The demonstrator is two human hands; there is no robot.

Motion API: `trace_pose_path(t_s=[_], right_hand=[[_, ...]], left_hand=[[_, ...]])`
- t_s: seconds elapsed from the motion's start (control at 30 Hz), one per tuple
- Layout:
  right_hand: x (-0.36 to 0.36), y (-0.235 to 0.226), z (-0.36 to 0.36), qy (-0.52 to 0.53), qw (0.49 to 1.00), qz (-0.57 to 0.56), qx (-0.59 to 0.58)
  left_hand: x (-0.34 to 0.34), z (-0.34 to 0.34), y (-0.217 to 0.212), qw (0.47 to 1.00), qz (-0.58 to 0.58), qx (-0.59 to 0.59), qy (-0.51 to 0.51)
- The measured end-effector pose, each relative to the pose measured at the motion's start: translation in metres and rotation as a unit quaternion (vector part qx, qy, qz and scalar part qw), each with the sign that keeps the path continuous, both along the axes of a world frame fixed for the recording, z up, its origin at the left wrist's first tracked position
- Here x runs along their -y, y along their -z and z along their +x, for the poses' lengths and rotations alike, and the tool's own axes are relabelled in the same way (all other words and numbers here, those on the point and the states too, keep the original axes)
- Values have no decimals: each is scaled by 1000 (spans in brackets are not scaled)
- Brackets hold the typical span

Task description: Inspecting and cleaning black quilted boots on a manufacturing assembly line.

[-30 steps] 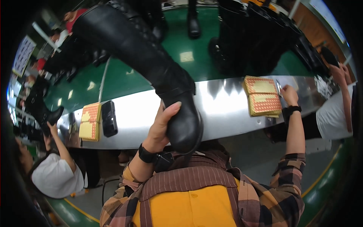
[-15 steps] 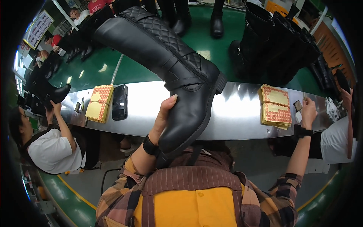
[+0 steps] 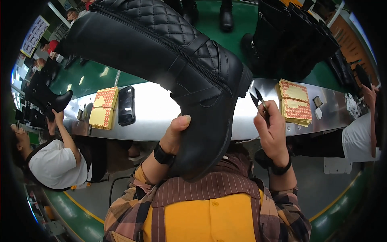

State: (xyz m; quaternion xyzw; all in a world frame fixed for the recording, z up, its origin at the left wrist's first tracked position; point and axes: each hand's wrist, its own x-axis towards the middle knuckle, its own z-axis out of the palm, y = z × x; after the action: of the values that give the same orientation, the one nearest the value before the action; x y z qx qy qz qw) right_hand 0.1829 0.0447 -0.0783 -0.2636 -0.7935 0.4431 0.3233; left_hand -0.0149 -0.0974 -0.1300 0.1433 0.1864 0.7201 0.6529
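A tall black boot [image 3: 201, 121] with a quilted back panel, crossed straps and a long zip is tilted before me, its shaft toward the upper left and its toe down near my chest. My left hand [image 3: 174, 135] grips it by the foot, thumb on the upper; the other fingers are hidden behind it. To the right of the heel, my right hand [image 3: 274, 131] is closed around small thread snips [image 3: 257, 99]. Their dark pointed blades stand apart near the heel, without visibly touching the boot.
Sticker sheet stacks [image 3: 104, 109] [image 3: 295, 103] and a black phone [image 3: 126, 105] lie on the metal table edge [image 3: 153, 131]. Black boots [image 3: 278, 44] crowd the green surface at the far right. Co-workers sit at left [image 3: 60, 165] and stand at right [image 3: 360, 137]; the left one handles another boot [image 3: 46, 94].
My right hand has come from the right end of the metal edge to beside the boot's heel, now with the snips in it. The boot has moved closer and its shaft has tipped further left.
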Motion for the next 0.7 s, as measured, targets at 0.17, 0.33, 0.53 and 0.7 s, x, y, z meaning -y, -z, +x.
trace_pose_path(t_s=[0.17, 0.33, 0.53, 0.7], right_hand=[[11, 0, -31, -2, 999, 51, -15], [13, -1, -39, -13, 997, 73, -15], [11, -5, -42, -21, 996, 83, 20], [8, -9, -41, -26, 995, 90, 40]], left_hand=[[10, -4, -8, 996, 1, -90, -27], [14, -2, -7, 995, -21, -86, -37], [15, -4, -10, 992, -22, -127, -14], [14, -6, -13, 997, 0, -79, 20]])
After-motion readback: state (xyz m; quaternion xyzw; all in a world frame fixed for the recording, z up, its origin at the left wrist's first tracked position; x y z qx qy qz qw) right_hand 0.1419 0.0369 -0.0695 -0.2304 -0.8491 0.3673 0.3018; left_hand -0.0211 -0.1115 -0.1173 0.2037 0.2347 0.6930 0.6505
